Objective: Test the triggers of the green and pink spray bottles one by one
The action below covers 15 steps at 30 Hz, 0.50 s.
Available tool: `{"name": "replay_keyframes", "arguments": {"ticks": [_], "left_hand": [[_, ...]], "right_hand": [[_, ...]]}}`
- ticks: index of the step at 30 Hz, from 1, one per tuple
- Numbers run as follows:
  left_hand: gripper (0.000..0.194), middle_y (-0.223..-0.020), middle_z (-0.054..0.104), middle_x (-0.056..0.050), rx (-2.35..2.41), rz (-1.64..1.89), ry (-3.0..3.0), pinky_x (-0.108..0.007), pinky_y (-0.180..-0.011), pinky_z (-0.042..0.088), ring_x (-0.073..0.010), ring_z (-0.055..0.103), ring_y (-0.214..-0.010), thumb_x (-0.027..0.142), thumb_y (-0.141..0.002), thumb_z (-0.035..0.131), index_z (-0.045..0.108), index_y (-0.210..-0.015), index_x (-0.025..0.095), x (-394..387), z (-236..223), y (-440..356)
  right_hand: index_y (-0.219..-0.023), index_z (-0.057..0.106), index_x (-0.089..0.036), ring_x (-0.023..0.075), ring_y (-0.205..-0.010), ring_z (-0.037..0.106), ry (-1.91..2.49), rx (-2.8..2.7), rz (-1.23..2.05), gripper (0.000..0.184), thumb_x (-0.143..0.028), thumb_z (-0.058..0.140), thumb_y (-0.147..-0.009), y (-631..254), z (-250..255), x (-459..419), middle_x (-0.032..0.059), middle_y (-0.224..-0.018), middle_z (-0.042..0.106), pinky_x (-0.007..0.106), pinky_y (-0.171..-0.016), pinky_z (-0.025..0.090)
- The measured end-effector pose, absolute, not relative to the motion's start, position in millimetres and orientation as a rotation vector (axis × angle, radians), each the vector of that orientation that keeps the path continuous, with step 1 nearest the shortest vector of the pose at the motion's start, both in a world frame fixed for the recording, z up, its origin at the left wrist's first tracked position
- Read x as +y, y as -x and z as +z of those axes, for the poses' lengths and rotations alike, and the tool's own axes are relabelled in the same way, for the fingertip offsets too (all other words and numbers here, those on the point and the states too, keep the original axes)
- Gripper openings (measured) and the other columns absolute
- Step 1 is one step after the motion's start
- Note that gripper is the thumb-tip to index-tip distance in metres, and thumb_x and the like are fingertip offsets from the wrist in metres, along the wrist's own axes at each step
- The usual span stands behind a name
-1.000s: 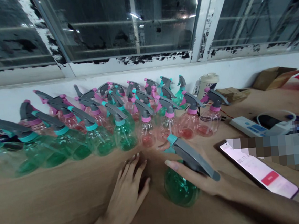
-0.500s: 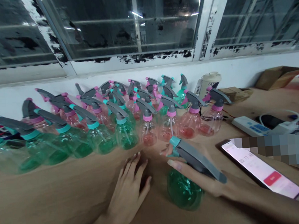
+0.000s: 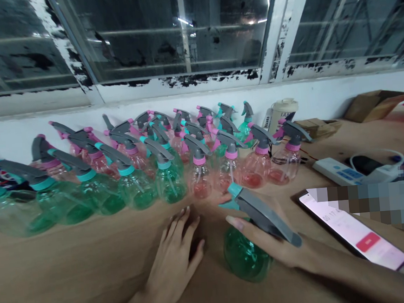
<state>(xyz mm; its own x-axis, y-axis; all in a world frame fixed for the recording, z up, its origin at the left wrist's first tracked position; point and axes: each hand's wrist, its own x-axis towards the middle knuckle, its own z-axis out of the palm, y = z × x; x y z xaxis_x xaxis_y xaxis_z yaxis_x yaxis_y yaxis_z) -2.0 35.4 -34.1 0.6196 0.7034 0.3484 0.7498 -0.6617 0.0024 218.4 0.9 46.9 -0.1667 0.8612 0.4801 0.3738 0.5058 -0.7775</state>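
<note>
My right hand (image 3: 264,237) is wrapped round the neck of a green spray bottle (image 3: 247,255). Its thumb lies along the near side below the grey spray head, while the other fingers are mostly hidden behind it. The bottle's teal nozzle and teal trigger (image 3: 229,205) point to the left and away from me. My left hand (image 3: 178,249) lies palm down on the wooden table (image 3: 75,273), fingers stretched out and holding nothing. Just beyond both hands stands a front row of spray bottles, among them a green one (image 3: 171,184) and a pink one (image 3: 202,184).
Several more green and pink spray bottles crowd toward the white wall (image 3: 323,90) under the windows. At the right lie a phone (image 3: 355,233) with a lit screen and a power strip (image 3: 338,171). A paper cup (image 3: 284,112) and brown cardboard pieces (image 3: 373,105) sit farther back.
The spray bottle in my right hand has shifted slightly left, and its teal trigger stands out more plainly from the fingers. My left hand has stayed in place.
</note>
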Motion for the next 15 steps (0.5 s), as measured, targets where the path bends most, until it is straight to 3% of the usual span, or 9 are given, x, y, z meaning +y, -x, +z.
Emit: {"name": "replay_keyframes", "arguments": {"ticks": [5, 10, 13, 15], "left_hand": [[0.04, -0.138, 0.039, -0.014, -1.23, -0.49, 2.7, -0.051, -0.097, 0.037, -0.0305, 0.04, -0.123, 0.029, -0.089, 0.045, 0.045, -0.126, 0.015, 35.5, -35.9, 2.5], [0.037, -0.136, 0.04, -0.014, -1.266, -0.481, 2.712, -0.052, -0.094, 0.04, -0.031, 0.042, -0.121, 0.029, -0.089, 0.045, 0.046, -0.124, 0.016, 35.4, -38.8, 2.8], [0.037, -0.136, 0.04, -0.014, -1.301, -0.49, 2.728, -0.052, -0.092, 0.041, -0.0308, 0.043, -0.12, 0.028, -0.089, 0.045, 0.045, -0.124, 0.018, 36.0, -37.5, 2.5], [0.037, -0.136, 0.04, -0.013, -1.31, -0.508, 2.745, -0.052, -0.093, 0.04, -0.0304, 0.042, -0.121, 0.027, -0.089, 0.045, 0.043, -0.125, 0.018, 36.1, -36.1, 2.3]], "right_hand": [[-0.082, 0.058, -0.021, 0.0156, -0.067, 0.061, 1.048, -1.772, 0.647, 0.008, -0.028, 0.053, -0.081, -217.9, 51.3, 2.4, 0.0004, -0.072, 0.062, 0.03, -0.06, 0.049], [-0.067, 0.047, -0.021, 0.0094, -0.05, 0.048, 1.088, -1.81, 0.602, 0.015, -0.026, 0.053, -0.08, -218.0, 52.9, 0.9, -0.0053, -0.058, 0.047, 0.025, -0.049, 0.039], [-0.08, 0.054, -0.021, 0.0119, -0.063, 0.057, 1.028, -1.801, 0.667, 0.006, -0.027, 0.053, -0.082, -219.0, 50.2, -0.4, -0.0022, -0.071, 0.057, 0.027, -0.058, 0.046], [-0.095, 0.057, -0.022, 0.0149, -0.076, 0.062, 0.989, -1.793, 0.685, 0.015, -0.027, 0.054, -0.082, -219.5, 46.7, -1.3, 0.0007, -0.085, 0.063, 0.03, -0.07, 0.05]]}}
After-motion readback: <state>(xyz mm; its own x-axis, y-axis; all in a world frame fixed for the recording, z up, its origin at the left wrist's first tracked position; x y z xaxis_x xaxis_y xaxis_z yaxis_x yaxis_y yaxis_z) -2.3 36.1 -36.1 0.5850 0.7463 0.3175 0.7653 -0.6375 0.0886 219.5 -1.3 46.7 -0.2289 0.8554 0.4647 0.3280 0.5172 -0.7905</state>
